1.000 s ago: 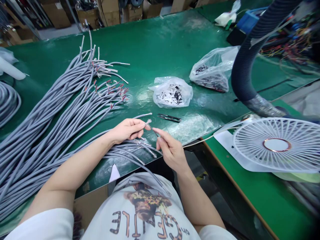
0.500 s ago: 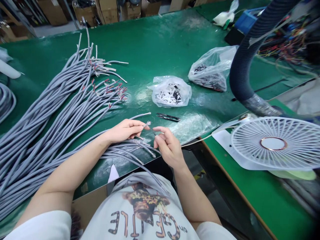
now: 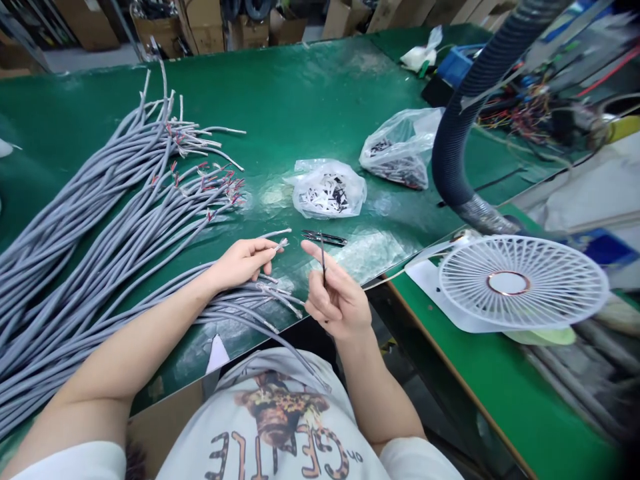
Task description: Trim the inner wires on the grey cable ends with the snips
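My left hand (image 3: 245, 262) pinches the frayed end of a grey cable (image 3: 283, 245) between thumb and fingers, just above other cable ends. To its right, my right hand (image 3: 337, 293) holds a thin dark strip (image 3: 323, 260) that stands upright from the curled fingers, with the index finger stretched out. The hands are apart. Black snips (image 3: 325, 238) lie on the green table behind the right hand. Bundles of grey cables (image 3: 115, 220) with stripped ends, some showing red and white wires, cover the left side.
Beyond the snips sits an open plastic bag (image 3: 330, 191) of small white and black pieces. Another bag (image 3: 397, 150) lies behind it. A dark hose (image 3: 450, 140) and white fan (image 3: 523, 283) stand at the right.
My right hand has drawn away from the left and turned, raising the dark strip upright. My left hand keeps its pinch. The camera view has shifted slightly right.
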`<state>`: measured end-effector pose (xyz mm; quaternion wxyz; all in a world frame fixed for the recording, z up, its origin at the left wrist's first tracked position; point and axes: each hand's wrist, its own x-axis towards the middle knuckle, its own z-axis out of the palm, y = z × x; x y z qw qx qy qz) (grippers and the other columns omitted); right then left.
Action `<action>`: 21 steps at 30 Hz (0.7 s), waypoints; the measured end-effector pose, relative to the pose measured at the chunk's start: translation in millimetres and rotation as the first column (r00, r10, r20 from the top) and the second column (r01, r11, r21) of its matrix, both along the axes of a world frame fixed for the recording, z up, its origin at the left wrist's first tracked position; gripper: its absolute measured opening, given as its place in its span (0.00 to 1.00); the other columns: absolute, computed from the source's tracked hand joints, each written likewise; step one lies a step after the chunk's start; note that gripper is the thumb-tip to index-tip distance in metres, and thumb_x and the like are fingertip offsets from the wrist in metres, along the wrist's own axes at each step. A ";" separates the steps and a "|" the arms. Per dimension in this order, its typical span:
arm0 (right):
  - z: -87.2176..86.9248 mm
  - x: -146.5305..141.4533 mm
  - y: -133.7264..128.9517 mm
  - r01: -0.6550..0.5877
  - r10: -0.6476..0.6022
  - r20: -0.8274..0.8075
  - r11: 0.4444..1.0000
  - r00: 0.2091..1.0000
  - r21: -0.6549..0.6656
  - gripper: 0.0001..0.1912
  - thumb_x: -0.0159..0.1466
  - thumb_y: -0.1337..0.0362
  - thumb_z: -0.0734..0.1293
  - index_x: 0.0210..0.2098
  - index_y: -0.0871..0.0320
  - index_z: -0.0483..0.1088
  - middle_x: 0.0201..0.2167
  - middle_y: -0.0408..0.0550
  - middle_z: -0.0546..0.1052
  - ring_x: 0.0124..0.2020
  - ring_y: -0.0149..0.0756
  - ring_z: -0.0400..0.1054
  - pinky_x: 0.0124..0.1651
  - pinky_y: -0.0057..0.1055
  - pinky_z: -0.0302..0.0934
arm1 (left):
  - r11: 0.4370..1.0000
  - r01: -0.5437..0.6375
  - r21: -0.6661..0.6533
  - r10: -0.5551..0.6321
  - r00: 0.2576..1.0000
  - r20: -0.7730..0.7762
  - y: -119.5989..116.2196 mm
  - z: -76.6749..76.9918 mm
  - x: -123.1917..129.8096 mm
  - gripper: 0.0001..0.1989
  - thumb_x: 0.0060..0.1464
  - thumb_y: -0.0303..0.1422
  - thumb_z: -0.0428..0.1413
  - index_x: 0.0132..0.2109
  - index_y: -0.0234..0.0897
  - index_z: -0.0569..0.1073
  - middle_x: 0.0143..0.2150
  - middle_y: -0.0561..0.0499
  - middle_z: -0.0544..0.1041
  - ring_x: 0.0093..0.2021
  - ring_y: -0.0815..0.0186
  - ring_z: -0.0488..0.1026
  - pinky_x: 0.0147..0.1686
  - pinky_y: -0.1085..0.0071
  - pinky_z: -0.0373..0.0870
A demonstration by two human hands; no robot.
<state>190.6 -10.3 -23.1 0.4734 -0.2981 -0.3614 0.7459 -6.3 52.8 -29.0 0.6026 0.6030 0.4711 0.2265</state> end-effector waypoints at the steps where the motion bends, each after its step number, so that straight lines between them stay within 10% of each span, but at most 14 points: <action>1: -2.9 1.6 0.3 0.000 0.000 -0.017 1.000 1.000 -0.018 0.22 0.65 0.57 0.58 0.58 0.51 0.58 0.18 0.31 0.60 0.09 0.18 0.32 0.12 0.23 0.36 | 1.000 0.019 0.002 -0.018 1.000 -0.003 0.1 -0.5 -0.8 0.20 0.56 0.41 0.51 0.49 0.31 0.73 0.24 0.54 0.70 0.17 0.77 0.59 0.19 0.79 0.56; 13: -14.3 3.7 2.1 0.004 -0.012 -0.115 0.998 0.993 -0.067 0.25 0.64 0.60 0.61 0.60 0.52 0.58 0.21 0.36 0.70 0.11 0.19 0.39 0.15 0.21 0.37 | 0.996 0.074 -0.052 -0.072 0.997 0.037 2.7 0.8 -6.3 0.19 0.56 0.38 0.51 0.51 0.31 0.72 0.26 0.54 0.70 0.18 0.78 0.59 0.20 0.80 0.55; 21: -21.7 9.1 2.5 -0.078 0.098 -0.388 0.995 0.917 0.068 0.51 0.51 0.27 0.55 0.61 0.57 0.60 0.14 0.31 0.59 0.09 0.21 0.36 0.11 0.22 0.36 | 0.994 0.077 -0.077 -0.073 0.996 0.049 3.5 -0.2 -6.9 0.20 0.55 0.40 0.53 0.50 0.31 0.73 0.26 0.53 0.71 0.18 0.78 0.59 0.20 0.80 0.54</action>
